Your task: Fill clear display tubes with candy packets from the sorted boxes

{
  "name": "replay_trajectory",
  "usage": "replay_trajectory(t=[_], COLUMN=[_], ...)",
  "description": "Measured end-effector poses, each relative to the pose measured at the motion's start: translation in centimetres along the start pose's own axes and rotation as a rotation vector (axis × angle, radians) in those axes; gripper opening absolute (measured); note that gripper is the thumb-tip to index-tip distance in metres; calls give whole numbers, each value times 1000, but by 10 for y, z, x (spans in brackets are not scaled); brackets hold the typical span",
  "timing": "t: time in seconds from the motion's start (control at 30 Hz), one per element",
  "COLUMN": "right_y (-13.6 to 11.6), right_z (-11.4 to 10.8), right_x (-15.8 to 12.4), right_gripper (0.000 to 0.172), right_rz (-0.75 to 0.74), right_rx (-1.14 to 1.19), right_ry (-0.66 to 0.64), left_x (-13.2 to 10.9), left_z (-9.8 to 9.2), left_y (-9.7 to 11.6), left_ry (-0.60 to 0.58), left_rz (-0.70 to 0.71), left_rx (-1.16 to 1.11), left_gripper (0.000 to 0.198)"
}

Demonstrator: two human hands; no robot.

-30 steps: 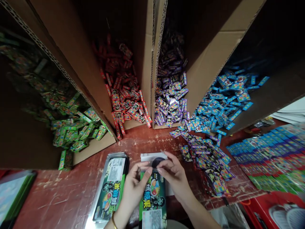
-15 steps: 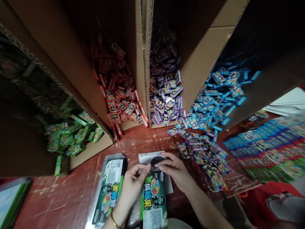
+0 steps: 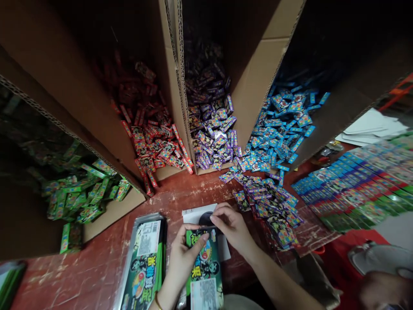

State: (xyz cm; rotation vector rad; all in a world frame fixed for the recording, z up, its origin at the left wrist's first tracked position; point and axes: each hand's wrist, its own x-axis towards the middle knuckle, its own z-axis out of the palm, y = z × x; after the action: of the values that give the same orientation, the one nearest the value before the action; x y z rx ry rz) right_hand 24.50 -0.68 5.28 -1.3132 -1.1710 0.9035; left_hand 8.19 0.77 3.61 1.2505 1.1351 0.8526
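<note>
A flat black-and-green candy package (image 3: 204, 275) with printed Chinese lettering lies before me. My left hand (image 3: 187, 254) grips its upper left edge, thumb across the front and fingers at the top. Close to the package's top right corner, my right hand (image 3: 232, 226) has its thumb and fingertips pinched together; whatever is between them is too small to make out. Partly under the package and right hand is a white sheet (image 3: 190, 215) with a dark round patch (image 3: 205, 218). Left of my left hand lies a stack of similar packages (image 3: 142, 267), the top one face up.
Open cardboard boxes hold small packets: green (image 3: 87, 193), red (image 3: 158, 146), purple (image 3: 214, 142) and blue (image 3: 284, 125). Mixed packets (image 3: 274, 211) spill onto the red table (image 3: 93, 267). Rows of coloured packs (image 3: 358, 185) lie at right, with white sheets (image 3: 371, 127) behind.
My left thumb has come down onto the package's front. The right hand has drawn slightly up and away from the left hand. The view has shifted to the right.
</note>
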Motion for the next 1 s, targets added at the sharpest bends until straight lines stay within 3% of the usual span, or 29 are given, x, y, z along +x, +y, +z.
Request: replay_trajectory(t=[0.17, 0.27, 0.53, 0.73, 0.8, 1.0], right_y=[-21, -28, -24, -18, -13, 12], right_z=[-8, -6, -1, 2, 3, 11], right_x=[28, 32, 27, 24, 23, 30], right_gripper=[10, 8, 8, 4, 7, 38], right_rz=[4, 25, 39, 91, 185, 850], right_rx=[-102, -142, -181, -118, -23, 666], right_ry=[-305, -392, -392, -345, -326, -439], left_x=[1, 1, 5, 5, 4, 2], left_z=[6, 8, 5, 6, 7, 13], left_y=[5, 8, 7, 13, 14, 15], left_ry=[-6, -9, -71, -52, -33, 49], left_rz=[33, 78, 119, 125, 132, 118], left_rx=[23, 37, 129, 166, 154, 73], left_gripper=[26, 24, 22, 21, 23, 23])
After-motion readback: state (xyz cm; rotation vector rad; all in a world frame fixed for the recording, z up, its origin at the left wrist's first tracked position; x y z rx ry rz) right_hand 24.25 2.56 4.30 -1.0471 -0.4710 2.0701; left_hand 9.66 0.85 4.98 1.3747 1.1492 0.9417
